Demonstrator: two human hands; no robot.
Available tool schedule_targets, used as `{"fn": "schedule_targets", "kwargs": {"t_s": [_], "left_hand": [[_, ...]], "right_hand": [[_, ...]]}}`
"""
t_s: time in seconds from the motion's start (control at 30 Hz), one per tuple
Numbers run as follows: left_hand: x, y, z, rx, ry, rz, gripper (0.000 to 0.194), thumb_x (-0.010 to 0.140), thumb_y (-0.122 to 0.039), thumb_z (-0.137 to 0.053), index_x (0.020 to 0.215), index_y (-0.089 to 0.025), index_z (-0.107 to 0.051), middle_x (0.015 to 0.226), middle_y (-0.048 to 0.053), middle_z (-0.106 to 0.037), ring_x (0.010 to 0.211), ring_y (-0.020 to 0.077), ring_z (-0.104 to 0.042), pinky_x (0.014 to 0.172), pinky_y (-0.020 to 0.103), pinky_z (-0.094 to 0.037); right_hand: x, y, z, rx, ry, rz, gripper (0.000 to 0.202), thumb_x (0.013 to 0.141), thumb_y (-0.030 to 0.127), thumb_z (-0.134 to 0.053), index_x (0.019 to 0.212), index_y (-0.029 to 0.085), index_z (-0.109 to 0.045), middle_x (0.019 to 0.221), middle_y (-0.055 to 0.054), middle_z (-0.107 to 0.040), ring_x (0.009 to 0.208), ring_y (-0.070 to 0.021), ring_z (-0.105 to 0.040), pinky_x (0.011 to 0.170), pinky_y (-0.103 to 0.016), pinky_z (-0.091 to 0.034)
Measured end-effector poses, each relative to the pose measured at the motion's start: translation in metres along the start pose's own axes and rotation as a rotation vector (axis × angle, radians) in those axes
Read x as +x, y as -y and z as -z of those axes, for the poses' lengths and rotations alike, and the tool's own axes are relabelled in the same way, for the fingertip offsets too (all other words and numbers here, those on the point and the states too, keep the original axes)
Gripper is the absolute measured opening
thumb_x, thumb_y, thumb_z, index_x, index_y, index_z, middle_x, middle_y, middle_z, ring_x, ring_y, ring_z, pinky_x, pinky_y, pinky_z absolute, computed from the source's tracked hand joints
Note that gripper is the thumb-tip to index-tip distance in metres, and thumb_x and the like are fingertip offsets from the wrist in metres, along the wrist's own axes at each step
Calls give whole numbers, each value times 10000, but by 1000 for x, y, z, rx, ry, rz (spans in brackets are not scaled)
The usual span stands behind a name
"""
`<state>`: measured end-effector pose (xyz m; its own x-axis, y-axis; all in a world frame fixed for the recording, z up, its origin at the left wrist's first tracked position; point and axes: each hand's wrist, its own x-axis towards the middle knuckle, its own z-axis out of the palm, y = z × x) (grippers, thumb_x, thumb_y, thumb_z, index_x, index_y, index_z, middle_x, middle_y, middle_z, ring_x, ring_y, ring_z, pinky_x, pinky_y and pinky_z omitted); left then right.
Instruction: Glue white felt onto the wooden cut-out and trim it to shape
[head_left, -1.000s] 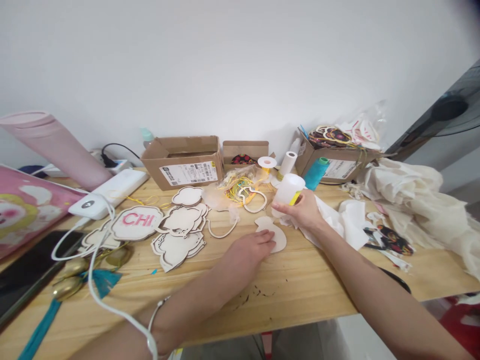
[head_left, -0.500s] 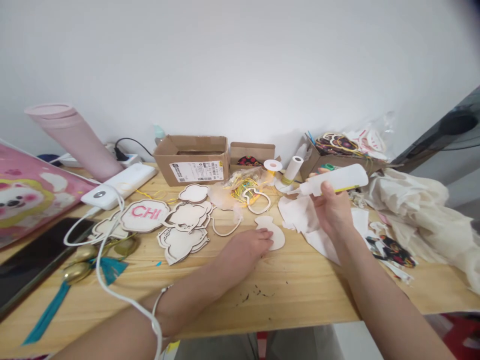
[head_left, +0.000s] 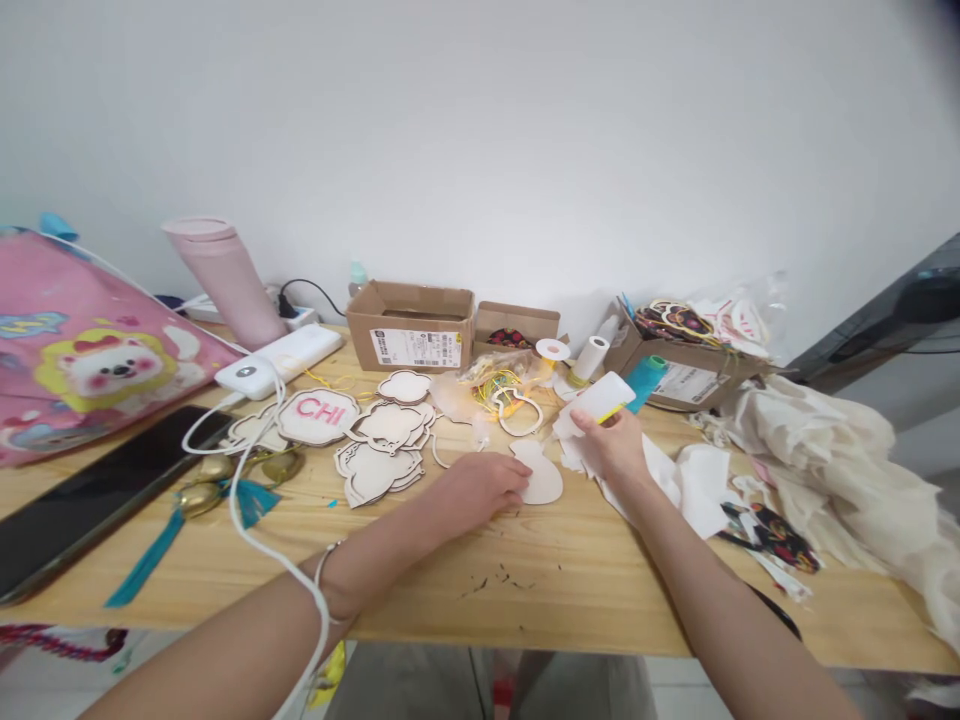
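A pale, flat gourd-shaped piece [head_left: 543, 474] lies on the wooden table in front of me. My left hand [head_left: 487, 488] has its fingers closed at the left edge of this piece, with the thumb low beside it. Just to the right, my right hand [head_left: 616, 448] is wrapped round a white squeeze bottle [head_left: 609, 394], tilted with its base up and to the right. The bottle's nozzle is hard to make out against the white cloth [head_left: 701, 490] behind it. A gourd-shaped outline frame [head_left: 519, 412] lies behind the flat piece.
Wooden plaques [head_left: 379, 470] are stacked left, beside a "CHI" plaque [head_left: 319, 417]. A white cable [head_left: 238, 490] crosses my left forearm from a power bank [head_left: 281, 362]. Cardboard boxes [head_left: 411, 325], a thread spool [head_left: 553, 350] and teal thread [head_left: 646, 382] stand behind. Cream fabric [head_left: 817, 420] lies right.
My right hand has brought the bottle down and to the left, nearer the gourd-shaped piece. My left fingers have shifted from on top of the piece towards its left edge. The view has shifted slightly.
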<state>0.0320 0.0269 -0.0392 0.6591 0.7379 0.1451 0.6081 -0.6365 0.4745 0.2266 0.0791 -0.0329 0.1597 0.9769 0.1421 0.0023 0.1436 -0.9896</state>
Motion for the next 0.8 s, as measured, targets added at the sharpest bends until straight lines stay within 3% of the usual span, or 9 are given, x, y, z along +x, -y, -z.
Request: {"fn": "schedule_targets", "kwargs": {"t_s": [0.4, 0.8], "left_hand": [[0, -4, 6, 31, 31, -22, 216, 830, -230, -476, 920, -184, -666, 1121, 41, -626, 1041, 156, -568, 917, 273, -412], [2, -2, 5, 31, 34, -15, 207, 817, -222, -503, 926, -164, -669, 1127, 53, -619, 1055, 156, -562, 920, 267, -417]], "right_hand": [[3, -3, 6, -75, 76, 10, 424, 418, 376, -785, 723, 145, -601, 722, -64, -676, 627, -190, -610, 586, -309, -492], [-4, 8, 5, -117, 183, 27, 422, 442, 375, -780, 750, 135, -618, 722, -62, -668, 630, -182, -599, 574, -302, -477]]}}
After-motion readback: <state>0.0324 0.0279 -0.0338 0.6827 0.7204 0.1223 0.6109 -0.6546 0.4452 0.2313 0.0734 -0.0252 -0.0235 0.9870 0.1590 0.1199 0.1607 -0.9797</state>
